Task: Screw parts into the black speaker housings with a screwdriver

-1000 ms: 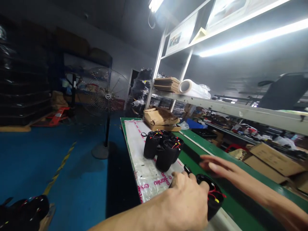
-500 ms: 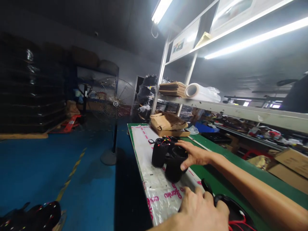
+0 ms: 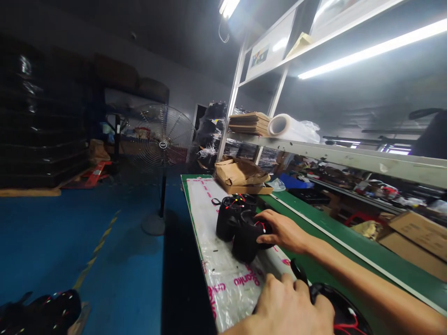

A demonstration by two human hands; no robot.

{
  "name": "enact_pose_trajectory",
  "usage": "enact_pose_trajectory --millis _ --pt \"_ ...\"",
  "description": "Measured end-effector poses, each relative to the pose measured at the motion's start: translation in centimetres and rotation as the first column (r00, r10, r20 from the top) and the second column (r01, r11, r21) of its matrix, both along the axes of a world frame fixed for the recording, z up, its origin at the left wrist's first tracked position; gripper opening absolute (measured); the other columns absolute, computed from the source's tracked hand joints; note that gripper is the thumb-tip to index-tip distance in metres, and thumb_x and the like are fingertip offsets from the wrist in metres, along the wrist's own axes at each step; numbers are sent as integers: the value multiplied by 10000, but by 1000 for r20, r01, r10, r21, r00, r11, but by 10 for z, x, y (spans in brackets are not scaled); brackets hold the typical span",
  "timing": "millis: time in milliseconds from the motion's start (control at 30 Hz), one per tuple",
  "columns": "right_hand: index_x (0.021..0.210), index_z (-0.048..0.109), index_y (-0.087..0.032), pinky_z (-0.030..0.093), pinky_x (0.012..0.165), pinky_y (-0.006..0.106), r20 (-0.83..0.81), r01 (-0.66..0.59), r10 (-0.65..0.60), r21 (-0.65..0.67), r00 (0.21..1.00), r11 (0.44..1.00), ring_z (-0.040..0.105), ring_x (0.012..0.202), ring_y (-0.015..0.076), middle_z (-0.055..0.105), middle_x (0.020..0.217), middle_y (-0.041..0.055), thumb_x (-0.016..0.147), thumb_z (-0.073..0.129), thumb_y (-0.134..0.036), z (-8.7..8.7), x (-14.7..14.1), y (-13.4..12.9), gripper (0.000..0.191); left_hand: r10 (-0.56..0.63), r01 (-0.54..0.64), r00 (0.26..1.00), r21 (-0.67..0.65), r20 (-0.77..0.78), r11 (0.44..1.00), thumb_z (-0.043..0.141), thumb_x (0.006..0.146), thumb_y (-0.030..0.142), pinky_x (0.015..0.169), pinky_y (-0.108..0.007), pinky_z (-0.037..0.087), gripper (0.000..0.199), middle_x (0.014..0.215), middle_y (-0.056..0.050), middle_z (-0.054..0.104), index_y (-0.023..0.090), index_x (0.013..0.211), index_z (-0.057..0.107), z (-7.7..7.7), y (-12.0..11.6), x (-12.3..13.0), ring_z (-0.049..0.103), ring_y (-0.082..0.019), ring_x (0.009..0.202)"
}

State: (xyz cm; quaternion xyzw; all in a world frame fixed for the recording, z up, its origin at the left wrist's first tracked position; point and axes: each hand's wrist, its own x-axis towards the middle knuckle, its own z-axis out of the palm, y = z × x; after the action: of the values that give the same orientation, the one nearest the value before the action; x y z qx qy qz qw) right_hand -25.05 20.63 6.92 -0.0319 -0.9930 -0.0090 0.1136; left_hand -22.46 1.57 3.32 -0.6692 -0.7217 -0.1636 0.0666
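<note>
My right hand (image 3: pixel 282 230) reaches forward and grips a black cylindrical housing (image 3: pixel 247 235) with red wires, one of a cluster of black housings (image 3: pixel 228 218) standing on a clear plastic sheet (image 3: pixel 223 274) with pink print. My left hand (image 3: pixel 296 309) rests close to me, holding another black housing (image 3: pixel 340 314) with red wires at the bench's near end.
The green bench (image 3: pixel 349 251) runs away from me with torn cardboard boxes (image 3: pixel 240 177) at its far end. A shelf (image 3: pixel 335 156) above holds a film roll (image 3: pixel 289 128) and flat cartons. A pedestal fan (image 3: pixel 162 149) stands on the blue floor, left. More black parts (image 3: pixel 42 309) lie bottom left.
My right hand stretched out from near the close housing to the cluster and closed on the front housing. My left hand stayed on the near housing.
</note>
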Motion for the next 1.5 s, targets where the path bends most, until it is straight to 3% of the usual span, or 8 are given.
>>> enact_pose_trajectory --millis 300,500,633,833,1067,1200,1333,1500 --pt "1088 669 -278 292 992 607 -95 -53 69 157 993 986 454 1172 396 685 1067 73 811 640 -718 2 3 19 520 28 -28 999 6 29 1000 480 874 210 617 -332 352 190 866 -139 660 174 914 662 2 -3 3 603 -290 823" --pt "1155 620 -229 435 872 462 -88 -146 162 164 983 976 523 1088 325 632 1159 110 827 625 -723 -3 0 19 593 -84 83 996 8 32 996 450 906 320 577 -311 346 265 933 -154 676 177 974 664 -9 1 -12 602 -275 813" --pt "1236 570 -218 426 883 484 -88 -191 209 180 974 965 515 1100 333 601 1229 123 842 629 -698 -8 -1 14 624 -57 60 993 -21 100 998 413 912 443 567 -322 363 382 949 -164 683 175 1002 671 -19 6 -15 604 -289 810" --pt "1274 526 -219 408 956 513 -84 -210 229 187 970 960 457 1220 352 574 1302 125 801 727 -594 -17 2 23 637 -35 45 989 -65 143 997 362 930 386 567 -344 366 398 959 -176 680 168 959 695 -19 8 -11 619 -322 859" --pt "1125 549 -225 462 862 464 -148 -98 124 175 981 980 529 1125 330 615 1176 129 816 734 -516 -25 14 20 463 -38 46 986 -45 164 998 412 911 422 578 -352 392 395 936 -162 679 178 1050 689 -13 3 -17 608 -306 828" --pt "1023 553 -239 483 722 418 -160 -4 31 170 987 985 602 954 312 636 999 97 877 637 -450 -12 43 10 269 -13 19 986 -39 164 999 439 890 425 602 -390 418 385 963 -180 675 177 1030 698 -8 1 -8 598 -313 818" --pt "1005 566 -261 470 629 389 -49 199 -196 90 979 976 625 783 290 633 896 74 863 584 -568 15 84 -1 339 85 -79 989 -54 120 995 569 815 410 703 -453 443 303 1001 -185 664 198 984 704 4 -8 4 594 -352 914" --pt "897 529 -278 456 630 381 194 360 -346 -44 918 932 618 740 284 642 842 51 825 571 -568 20 124 -10 302 -44 54 993 -94 107 994 537 811 404 706 -436 449 330 966 -171 639 189 1027 663 19 -23 0 590 -331 887"
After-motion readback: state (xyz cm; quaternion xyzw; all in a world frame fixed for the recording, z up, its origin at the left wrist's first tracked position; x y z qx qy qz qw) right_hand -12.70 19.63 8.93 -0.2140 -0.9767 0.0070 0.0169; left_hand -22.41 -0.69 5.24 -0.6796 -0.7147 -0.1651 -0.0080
